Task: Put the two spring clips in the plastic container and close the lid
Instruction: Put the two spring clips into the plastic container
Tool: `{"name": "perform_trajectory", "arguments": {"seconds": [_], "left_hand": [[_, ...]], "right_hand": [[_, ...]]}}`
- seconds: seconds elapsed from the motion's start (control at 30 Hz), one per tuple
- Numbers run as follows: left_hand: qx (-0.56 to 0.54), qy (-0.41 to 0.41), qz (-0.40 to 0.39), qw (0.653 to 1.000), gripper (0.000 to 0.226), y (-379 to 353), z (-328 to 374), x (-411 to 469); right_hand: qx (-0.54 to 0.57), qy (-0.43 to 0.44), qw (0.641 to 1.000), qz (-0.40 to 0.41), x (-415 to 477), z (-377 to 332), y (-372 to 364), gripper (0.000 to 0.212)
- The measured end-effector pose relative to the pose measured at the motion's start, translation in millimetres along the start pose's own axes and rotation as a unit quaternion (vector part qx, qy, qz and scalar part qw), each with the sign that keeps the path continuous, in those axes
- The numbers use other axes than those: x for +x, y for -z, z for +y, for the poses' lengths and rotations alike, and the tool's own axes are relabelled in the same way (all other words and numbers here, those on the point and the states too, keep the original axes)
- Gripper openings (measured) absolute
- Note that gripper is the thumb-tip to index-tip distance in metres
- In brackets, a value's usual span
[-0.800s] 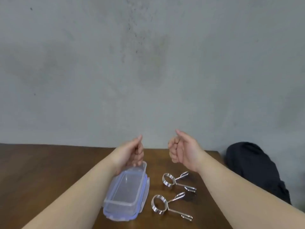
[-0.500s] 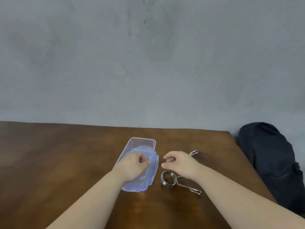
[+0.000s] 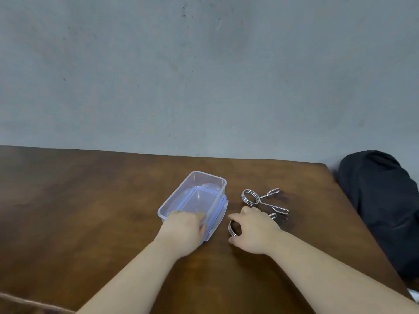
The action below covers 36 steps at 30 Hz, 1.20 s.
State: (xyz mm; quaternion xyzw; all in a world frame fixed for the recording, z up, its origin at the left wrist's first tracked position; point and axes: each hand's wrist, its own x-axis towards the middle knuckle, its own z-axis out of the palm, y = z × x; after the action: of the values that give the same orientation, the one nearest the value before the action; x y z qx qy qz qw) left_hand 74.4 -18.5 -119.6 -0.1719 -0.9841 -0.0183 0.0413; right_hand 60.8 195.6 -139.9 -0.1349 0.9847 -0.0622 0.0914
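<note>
A clear plastic container (image 3: 205, 180) sits on the brown table, resting on its blue-rimmed lid (image 3: 218, 217). My left hand (image 3: 183, 230) grips its near end, fingers curled over the wall. Two metal spring clips lie to its right. The far clip (image 3: 250, 197) lies free, its arms pointing right. My right hand (image 3: 255, 232) rests over the near clip (image 3: 233, 228), covering its arms. Thumb and fingers are spread on either side of the coil, not visibly closed on it.
The wooden table (image 3: 90, 200) stands against a grey wall, and its right edge runs just past the clips. A black bag (image 3: 383, 207) sits beside that edge. A brown strip shows at the bottom left corner.
Both hands came down from in front of the wall to the table. The left one took hold of the container's near end; the right one moved from the far clip onto the near clip.
</note>
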Motion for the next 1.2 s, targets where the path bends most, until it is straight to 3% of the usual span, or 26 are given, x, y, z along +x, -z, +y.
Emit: {"name": "perform_trajectory", "arguments": {"seconds": [0.2,0.4,0.53,0.63,0.77,0.97,1.1,1.2], "left_hand": [[0.002,-0.052,0.051,0.997,0.017,-6,-17,-18],[0.023,-0.037,0.057,0.997,0.013,-9,-31,-31],[0.019,-0.056,0.054,0.997,0.025,-8,-38,-35],[-0.009,-0.076,0.062,0.995,0.034,-6,-39,-39],[-0.017,-0.121,0.053,0.991,0.056,-8,-37,-39],[-0.071,-0.161,0.024,0.984,0.022,-19,-36,-30],[-0.139,-0.176,0.022,0.974,0.022,-18,-31,-31],[-0.213,-0.190,0.031,0.958,0.024,-20,-30,-36]], "right_hand": [[0.035,0.009,0.999,-0.003,-10,12,1,0.067],[0.180,-0.025,0.978,0.102,-24,26,16,0.072],[0.286,-0.022,0.935,0.210,-25,21,47,0.073],[0.350,0.023,0.906,0.238,-29,0,77,0.071],[0.290,0.098,0.935,0.180,-28,-41,97,0.077],[0.139,0.086,0.985,0.052,8,-63,85,0.086],[0.046,0.088,0.995,0.006,17,-66,62,0.058],[0.032,0.058,0.997,-0.024,19,-63,45,0.052]]}}
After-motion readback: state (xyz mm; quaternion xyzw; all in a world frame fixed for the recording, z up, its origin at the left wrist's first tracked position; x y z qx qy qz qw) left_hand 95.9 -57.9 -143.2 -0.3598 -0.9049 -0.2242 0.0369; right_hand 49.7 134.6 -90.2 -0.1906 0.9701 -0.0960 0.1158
